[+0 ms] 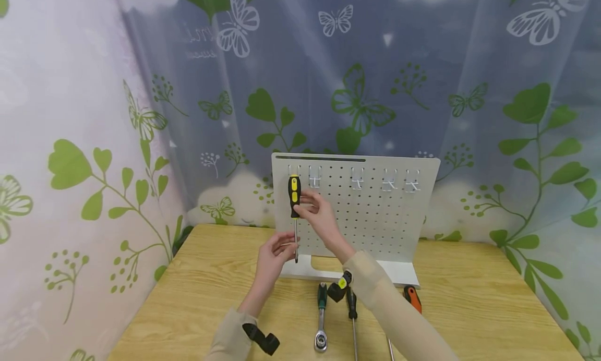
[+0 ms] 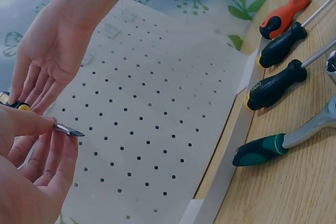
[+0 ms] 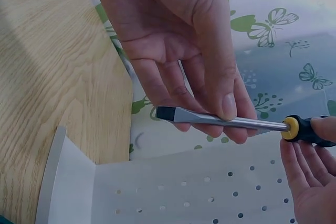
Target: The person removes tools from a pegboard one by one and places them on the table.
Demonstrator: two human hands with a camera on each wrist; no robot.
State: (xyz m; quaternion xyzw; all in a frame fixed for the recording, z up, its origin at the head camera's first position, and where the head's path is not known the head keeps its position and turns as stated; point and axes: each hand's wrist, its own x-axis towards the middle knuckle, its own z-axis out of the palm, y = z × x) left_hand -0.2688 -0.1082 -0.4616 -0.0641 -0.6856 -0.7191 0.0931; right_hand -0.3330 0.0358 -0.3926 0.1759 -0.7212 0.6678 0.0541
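A flathead screwdriver [image 1: 294,194] with a black-and-yellow handle stands upright, tip down, before the left end of the white pegboard [image 1: 375,220]. My right hand [image 1: 321,217] holds its handle from the right, near the lower end. Lower down, my left hand [image 1: 272,256] pinches the metal shaft [image 3: 252,123] between thumb and fingers, close to the flat tip. Behind the top of the handle is the leftmost clear hook, mostly covered; whether the two touch, I cannot tell.
More clear hooks [image 1: 357,179] line the board's upper part. On the wooden table [image 1: 188,293] before it lie a green-handled ratchet wrench [image 1: 321,319], two black-handled screwdrivers [image 2: 275,85] and an orange-handled screwdriver [image 2: 286,14]. A patterned curtain [image 1: 291,63] hangs behind.
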